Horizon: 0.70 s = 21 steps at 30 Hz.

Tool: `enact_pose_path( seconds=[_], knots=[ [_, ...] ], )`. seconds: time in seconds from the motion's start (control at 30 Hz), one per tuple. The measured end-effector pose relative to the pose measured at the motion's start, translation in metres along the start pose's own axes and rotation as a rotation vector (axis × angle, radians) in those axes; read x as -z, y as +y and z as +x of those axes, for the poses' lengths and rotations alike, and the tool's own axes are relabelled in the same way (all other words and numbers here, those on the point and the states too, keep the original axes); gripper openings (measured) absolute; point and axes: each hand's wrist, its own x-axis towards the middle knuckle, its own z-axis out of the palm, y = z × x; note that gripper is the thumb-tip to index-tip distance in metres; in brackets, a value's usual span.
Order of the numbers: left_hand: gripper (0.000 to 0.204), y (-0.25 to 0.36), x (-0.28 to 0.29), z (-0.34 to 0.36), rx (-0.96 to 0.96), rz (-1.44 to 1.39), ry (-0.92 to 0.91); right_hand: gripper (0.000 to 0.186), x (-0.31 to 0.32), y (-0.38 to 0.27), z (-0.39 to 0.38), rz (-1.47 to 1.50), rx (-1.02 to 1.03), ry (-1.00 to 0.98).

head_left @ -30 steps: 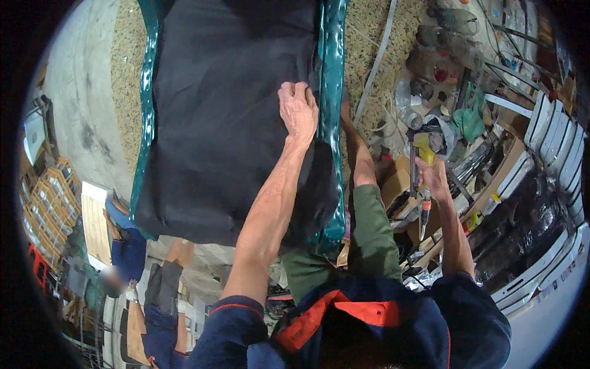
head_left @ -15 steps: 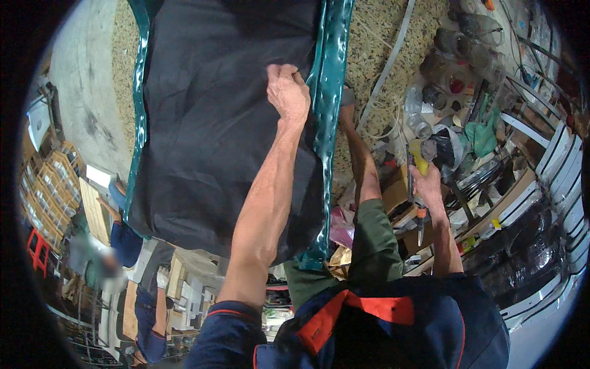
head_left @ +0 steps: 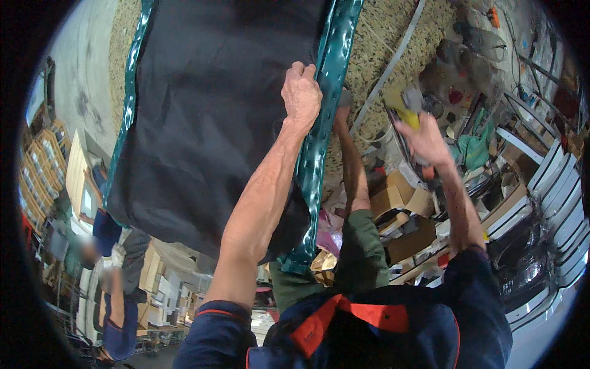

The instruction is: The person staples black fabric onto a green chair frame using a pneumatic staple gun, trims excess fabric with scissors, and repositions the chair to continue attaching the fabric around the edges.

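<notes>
Beneath my left hand, black cloth that could slip

My left fingers are curled and bunched on the cloth beside the teal edging; I cannot tell whether they pinch fabric or only press it. If that pressure is light, the loose cloth could slide or pucker, since I see creases running away from my hand. The cloth spreads mostly to that hand's left, and the edging runs just to its right.

My right hand, blurred, is closed around the yellow tool, whose body reaches ahead of my knuckles. My bare leg stands between my hands, so a careless sweep inward could knock it.
</notes>
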Motion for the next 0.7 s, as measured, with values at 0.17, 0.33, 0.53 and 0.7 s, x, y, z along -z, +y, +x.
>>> enact_pose_path(
  seconds=[0.17, 0.33, 0.53, 0.7],
  knots=[
    [0.034, 0.005, 0.004, -0.009, 0.052, 0.012, 0.02, 0.04, 0.031, -0.15, 0.102, -0.37, 0.256, -0.18],
    [0.022, 0.003, -0.003, -0.009, 0.048, 0.013, 0.04, 0.032, 0.021, -0.258, 0.162, -0.756, 0.068, -0.343],
    [0.013, 0.007, 0.004, -0.009, 0.256, 0.079, -0.048, 0.023, -0.014, -0.285, 0.149, -0.724, 0.227, -0.372],
    [0.016, 0.006, 0.023, 0.001, 0.159, 0.263, -0.056, 0.026, -0.009, -0.284, 0.142, -0.634, 0.156, -0.306]
  ],
)
